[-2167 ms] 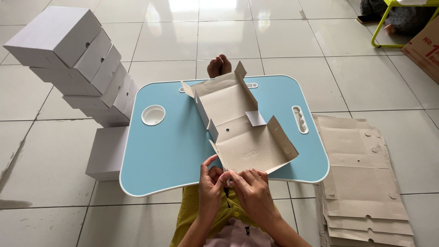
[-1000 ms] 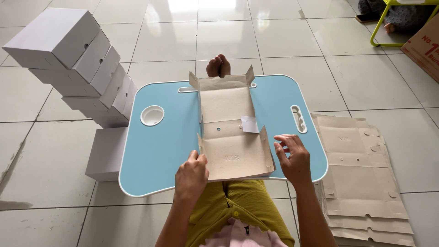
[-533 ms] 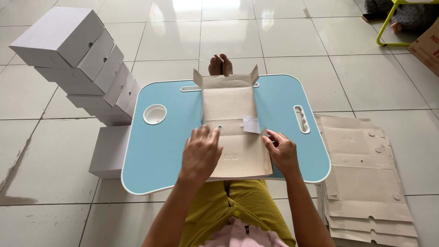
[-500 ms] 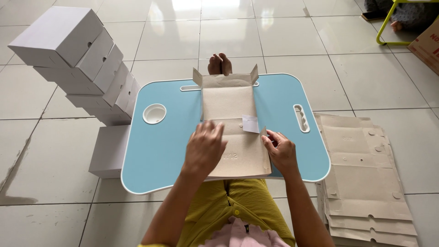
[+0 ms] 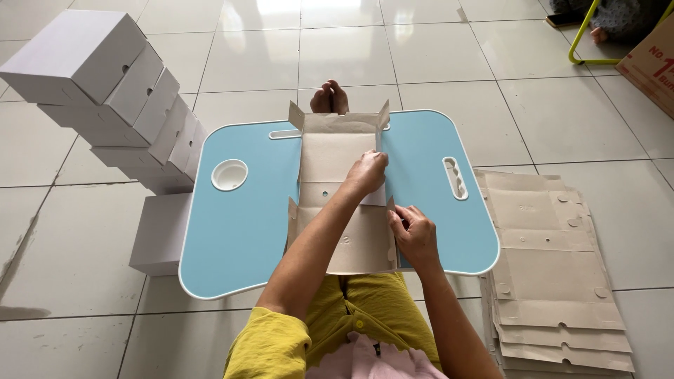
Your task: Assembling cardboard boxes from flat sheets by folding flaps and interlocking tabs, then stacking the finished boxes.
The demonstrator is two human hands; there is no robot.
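A brown cardboard box blank [image 5: 330, 151] lies part-folded along the middle of a light blue lap table [image 5: 242, 228], its far flaps standing up. My left hand [image 5: 366, 172] reaches across it and presses on its right side wall near the middle. My right hand [image 5: 414, 235] pinches the same right wall nearer to me and holds it upright. The near left flap stands up with no hand on it.
Several folded white boxes [image 5: 105, 84] are stacked in a leaning pile on the tiled floor at the left. A stack of flat cardboard blanks [image 5: 554, 267] lies on the floor at the right. A yellow frame [image 5: 586, 35] and a carton [image 5: 649, 63] stand far right.
The blank was turned straight along the table. My left hand moved from its near left edge across to the right side wall; my right hand stayed at the right wall.
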